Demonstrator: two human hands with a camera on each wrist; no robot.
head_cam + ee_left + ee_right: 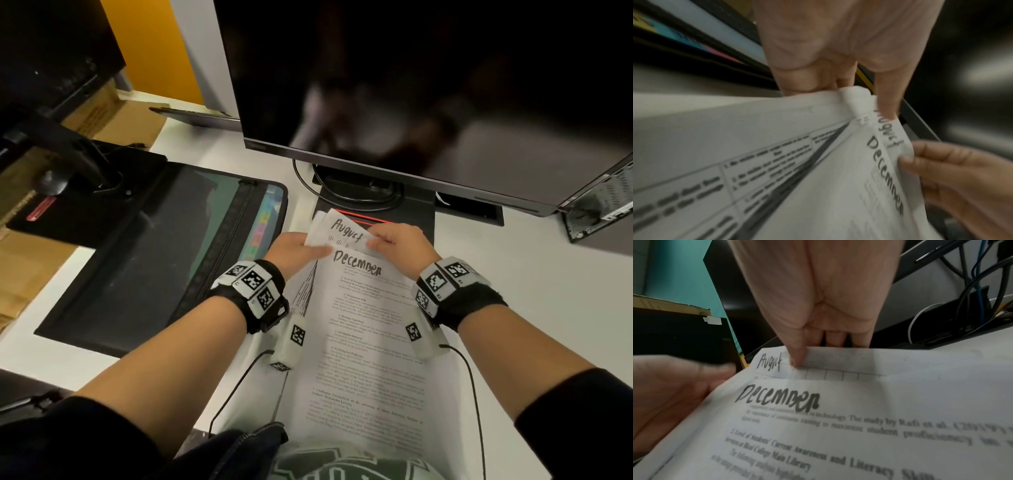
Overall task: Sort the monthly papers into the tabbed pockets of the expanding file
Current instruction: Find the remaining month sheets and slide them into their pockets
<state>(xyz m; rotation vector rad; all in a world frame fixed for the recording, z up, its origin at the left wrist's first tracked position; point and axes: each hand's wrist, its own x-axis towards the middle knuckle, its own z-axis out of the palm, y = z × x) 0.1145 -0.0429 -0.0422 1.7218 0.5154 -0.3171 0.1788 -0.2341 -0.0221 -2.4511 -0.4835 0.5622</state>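
A stack of white papers lies before me on the desk, its top sheet headed "December" (358,267) (885,175) (781,398). Behind it a sheet headed "August" (346,228) (891,134) (768,362) sticks up. My left hand (296,250) (826,65) grips the stack's upper left corner. My right hand (399,241) (818,305) pinches the August sheet's top edge, thumb in front, fingers behind. The black expanding file (144,253) lies open to the left, its coloured tabs (263,222) (684,37) showing along its right side.
A dark monitor (428,85) stands right behind the papers on a black base (404,202) with looped cables. A second monitor arm and stand (68,154) sit at the left over cardboard boxes (113,116). A computer case (599,205) stands at the right.
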